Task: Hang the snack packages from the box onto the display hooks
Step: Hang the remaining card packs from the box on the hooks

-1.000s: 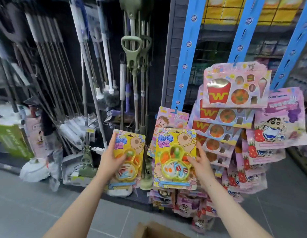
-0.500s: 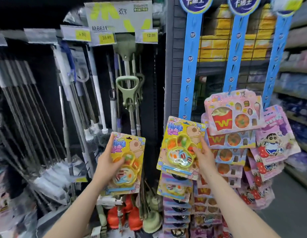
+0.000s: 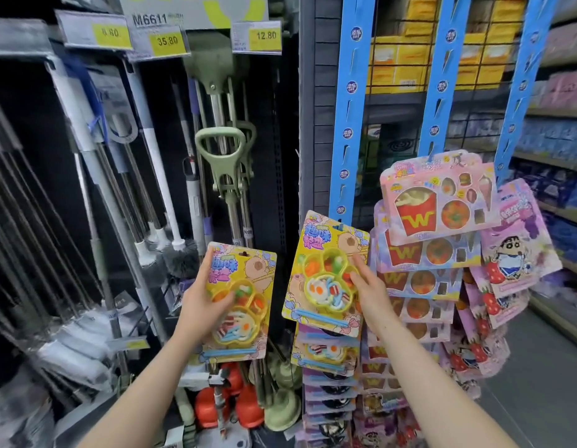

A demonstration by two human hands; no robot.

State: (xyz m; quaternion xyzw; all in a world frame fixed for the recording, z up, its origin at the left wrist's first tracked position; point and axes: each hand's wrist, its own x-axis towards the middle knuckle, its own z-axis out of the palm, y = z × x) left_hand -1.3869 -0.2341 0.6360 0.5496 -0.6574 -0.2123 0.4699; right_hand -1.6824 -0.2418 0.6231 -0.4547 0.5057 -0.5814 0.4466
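Moved since last frame: right-hand pack [image 3: 327, 273] has gone up and sits closer to the blue strip, left one barely shifts
Left hand [image 3: 199, 305]: fingers curled round the left edge of a yellow snack pack [image 3: 240, 302], thumb over the front, held upright at about 7 o'clock of the view
Right hand [image 3: 368, 295]: pinches the other yellow pack by its right edge, pack tilted a bit, top corner touching or just short of the left blue hanging strip [image 3: 348, 118], can't tell which
Hung already: more yellow packs [image 3: 325, 352] stacked right below the raised one, 6 o'clock from it
Neighbours: pink fries packs [image 3: 439, 202] at 3 o'clock, mops [image 3: 220, 150] at 10 o'clock
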